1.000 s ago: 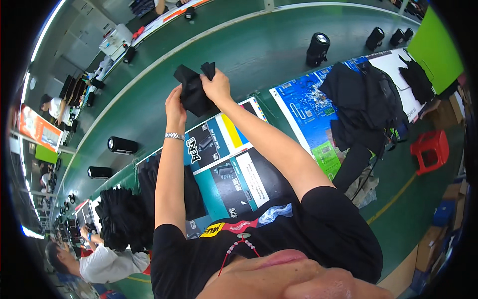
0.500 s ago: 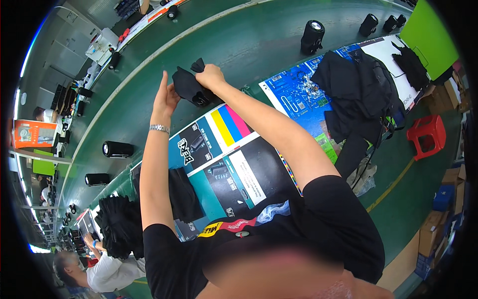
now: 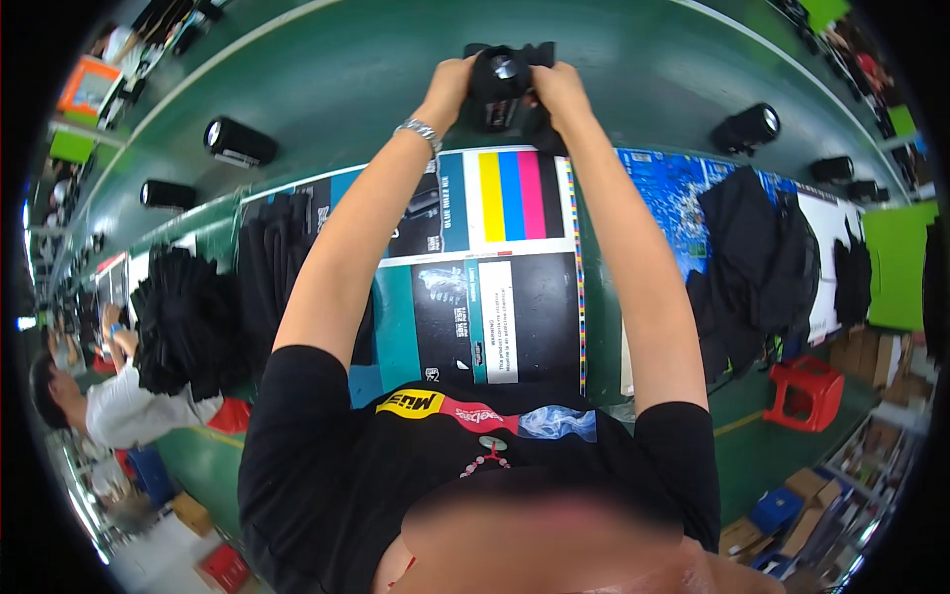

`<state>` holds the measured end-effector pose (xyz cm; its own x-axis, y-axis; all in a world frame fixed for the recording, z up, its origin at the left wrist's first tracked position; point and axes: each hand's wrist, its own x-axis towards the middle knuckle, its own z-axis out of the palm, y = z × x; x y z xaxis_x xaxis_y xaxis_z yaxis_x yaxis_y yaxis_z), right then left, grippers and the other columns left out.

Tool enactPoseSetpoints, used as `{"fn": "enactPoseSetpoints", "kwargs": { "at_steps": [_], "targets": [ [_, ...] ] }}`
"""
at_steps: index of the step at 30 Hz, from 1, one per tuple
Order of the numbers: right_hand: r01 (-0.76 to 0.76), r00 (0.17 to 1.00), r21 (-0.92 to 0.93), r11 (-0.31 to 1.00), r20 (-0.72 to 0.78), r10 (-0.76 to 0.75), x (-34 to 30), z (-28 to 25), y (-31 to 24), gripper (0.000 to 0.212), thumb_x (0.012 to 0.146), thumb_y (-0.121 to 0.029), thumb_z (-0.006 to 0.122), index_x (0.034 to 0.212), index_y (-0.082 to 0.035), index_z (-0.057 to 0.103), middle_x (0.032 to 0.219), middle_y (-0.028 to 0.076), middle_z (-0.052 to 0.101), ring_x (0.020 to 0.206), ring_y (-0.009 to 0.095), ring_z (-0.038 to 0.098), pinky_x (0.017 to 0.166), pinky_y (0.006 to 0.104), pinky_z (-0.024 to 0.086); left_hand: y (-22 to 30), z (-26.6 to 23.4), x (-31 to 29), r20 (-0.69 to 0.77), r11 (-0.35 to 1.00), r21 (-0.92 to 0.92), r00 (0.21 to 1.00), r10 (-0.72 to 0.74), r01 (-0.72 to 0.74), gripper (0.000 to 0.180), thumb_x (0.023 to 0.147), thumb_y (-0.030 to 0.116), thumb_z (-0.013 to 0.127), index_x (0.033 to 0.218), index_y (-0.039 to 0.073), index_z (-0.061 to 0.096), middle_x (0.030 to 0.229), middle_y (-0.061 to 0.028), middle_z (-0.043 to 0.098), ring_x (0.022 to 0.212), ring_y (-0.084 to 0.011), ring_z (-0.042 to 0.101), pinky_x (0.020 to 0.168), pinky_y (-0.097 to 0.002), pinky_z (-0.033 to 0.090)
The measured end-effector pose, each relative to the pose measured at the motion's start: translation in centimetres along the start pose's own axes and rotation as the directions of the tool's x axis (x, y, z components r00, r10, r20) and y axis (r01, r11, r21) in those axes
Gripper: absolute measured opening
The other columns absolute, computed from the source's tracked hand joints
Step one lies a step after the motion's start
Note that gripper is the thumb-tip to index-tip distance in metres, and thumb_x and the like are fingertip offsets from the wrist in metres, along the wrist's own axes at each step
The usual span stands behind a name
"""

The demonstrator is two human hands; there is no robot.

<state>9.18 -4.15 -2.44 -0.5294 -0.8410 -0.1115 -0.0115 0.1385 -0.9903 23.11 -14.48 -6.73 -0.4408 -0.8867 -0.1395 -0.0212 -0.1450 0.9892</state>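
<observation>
Both my arms reach up and forward over a table covered with printed sheets (image 3: pixel 495 297). My left hand (image 3: pixel 450 87) and my right hand (image 3: pixel 559 87) grip a black garment (image 3: pixel 503 89) from either side, holding it up in the air above the far edge of the table. A round shiny piece shows on the garment's front. A metal watch band circles my left wrist (image 3: pixel 421 131). The lower part of the garment hangs bunched between my hands.
Piles of black garments lie on the table at left (image 3: pixel 188 317) and right (image 3: pixel 752 257). Black cylinders (image 3: pixel 237 144) stand on the green floor beyond. A seated person in white (image 3: pixel 109 406) is at far left. A red stool (image 3: pixel 807 391) stands at right.
My arms have swung from the left to straight ahead and risen, carrying the black garment with them. Both hands stay gripped on it throughout.
</observation>
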Motion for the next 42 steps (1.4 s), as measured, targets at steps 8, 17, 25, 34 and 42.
{"fn": "enactPoseSetpoints", "kwargs": {
  "at_steps": [8, 17, 25, 34, 42],
  "targets": [
    [-0.051, 0.999, -0.385, 0.921, -0.028, 0.044, 1.4, -0.8, 4.9, 0.021, 0.078, -0.012, 0.056, 0.073, 0.008, 0.061, 0.06, 0.011, 0.061, 0.047, 0.02, 0.06, 0.044, 0.0304, 0.043, -5.0, 0.6, 0.6, -0.069, 0.595, 0.679, 0.77, 0.635, -0.43, 0.039, 0.087, 0.03, 0.06, 0.112, 0.0, 0.062, 0.112, -0.0176, 0.063, 0.107, -0.0352, 0.057, 0.1, -0.0382, 0.038],
    [-0.142, 0.974, -0.417, 0.898, -0.222, 0.051, -0.8, 0.4, 1.7, 0.037, 0.075, -0.035, 0.065, 0.097, -0.006, 0.07, 0.098, 0.021, 0.066, 0.099, 0.038, 0.061, 0.084, 0.043, 0.049, 5.0, 3.4, -5.7, 0.177, 0.939, -0.254, 0.943, 0.282, -0.233, 0.074, 0.094, 0.06, 0.025, 0.114, -0.003, 0.058, 0.09, -0.0144, 0.067, 0.086, -0.0221, 0.064, 0.083, -0.0287, 0.05],
    [-0.223, 0.973, 0.693, 0.686, 0.201, 0.114, -9.1, 3.2, -2.1, 0.045, 0.08, -0.04, 0.073, 0.099, -0.002, 0.058, 0.077, 0.003, 0.059, 0.054, 0.01, 0.051, 0.044, 0.0218, 0.035, 7.4, -1.5, -8.9, 0.084, 0.387, -0.919, 0.924, 0.372, -0.072, 0.07, 0.093, 0.059, 0.028, 0.116, -0.001, 0.055, 0.101, -0.0159, 0.065, 0.1, -0.0273, 0.059, 0.089, -0.0418, 0.048],
    [0.642, 0.665, -0.502, 0.58, -0.013, -0.747, -5.3, 5.0, -4.8, 0.065, 0.06, -0.035, 0.085, 0.109, -0.002, 0.058, 0.108, 0.016, 0.06, 0.104, 0.033, 0.053, 0.086, 0.0425, 0.046, 9.6, -5.4, -11.0, -0.229, 0.902, -0.004, 0.878, 0.42, -0.432, 0.039, 0.097, 0.034, 0.047, 0.116, 0.003, 0.06, 0.111, -0.0069, 0.064, 0.096, -0.0119, 0.057, 0.08, -0.026, 0.042],
    [0.476, 0.878, -0.333, 0.814, 0.121, -0.464, -3.3, 4.3, -4.2, 0.07, 0.068, -0.038, 0.08, 0.119, 0.002, 0.054, 0.108, 0.02, 0.061, 0.102, 0.033, 0.059, 0.088, 0.0374, 0.046, 8.8, -3.8, -4.3, 0.031, 0.873, 0.259, 0.907, 0.42, -0.413, 0.03, 0.088, 0.026, 0.063, 0.107, 0.003, 0.068, 0.089, -0.006, 0.066, 0.074, -0.008, 0.055, 0.067, -0.0231, 0.045]
  ]
}}
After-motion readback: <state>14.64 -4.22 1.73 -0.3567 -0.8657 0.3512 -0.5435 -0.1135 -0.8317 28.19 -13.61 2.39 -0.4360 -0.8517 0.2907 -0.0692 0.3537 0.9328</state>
